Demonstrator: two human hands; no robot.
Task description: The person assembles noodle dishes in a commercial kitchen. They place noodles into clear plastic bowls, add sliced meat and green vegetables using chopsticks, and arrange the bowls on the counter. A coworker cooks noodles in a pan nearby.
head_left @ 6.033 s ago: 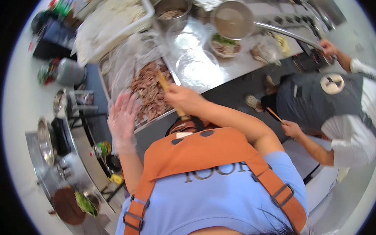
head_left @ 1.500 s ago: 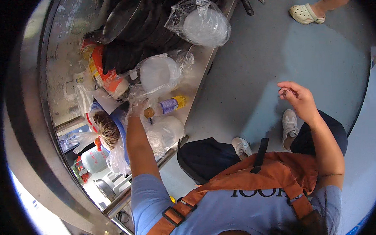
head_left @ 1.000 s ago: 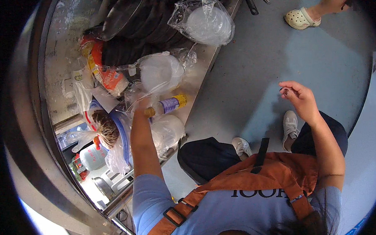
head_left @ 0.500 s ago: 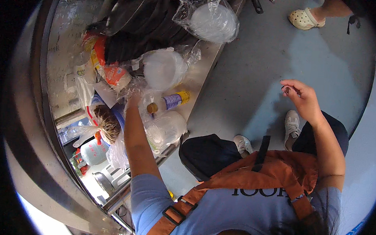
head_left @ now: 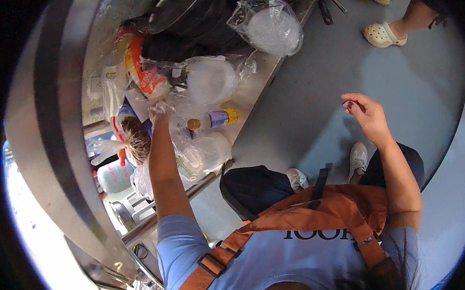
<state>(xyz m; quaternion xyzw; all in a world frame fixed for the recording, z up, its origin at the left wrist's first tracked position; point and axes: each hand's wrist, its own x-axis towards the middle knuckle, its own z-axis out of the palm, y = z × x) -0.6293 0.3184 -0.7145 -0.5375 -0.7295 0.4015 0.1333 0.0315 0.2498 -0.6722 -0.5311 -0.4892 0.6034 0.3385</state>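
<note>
The left hand [head_left: 160,111], in a thin clear glove, reaches into clear plastic bags [head_left: 206,87] on the steel shelf [head_left: 255,89]; its grip I cannot tell. At 3 o'clock lies a small bottle [head_left: 213,119]. The right hand [head_left: 366,112] hangs half-curled and empty over the floor.

orange apron [head_left: 312,218], blue shirt [head_left: 269,260], purple-yellow bottle [head_left: 213,119], clear bags [head_left: 266,27], white shoes [head_left: 357,158].

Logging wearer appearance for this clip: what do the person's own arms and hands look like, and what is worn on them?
The left hand wears a thin clear plastic glove; the right hand is bare. Both forearms are uncovered, with short light-blue sleeves ending near the shoulders. Orange apron straps with black buckles cross the shirt.
</note>
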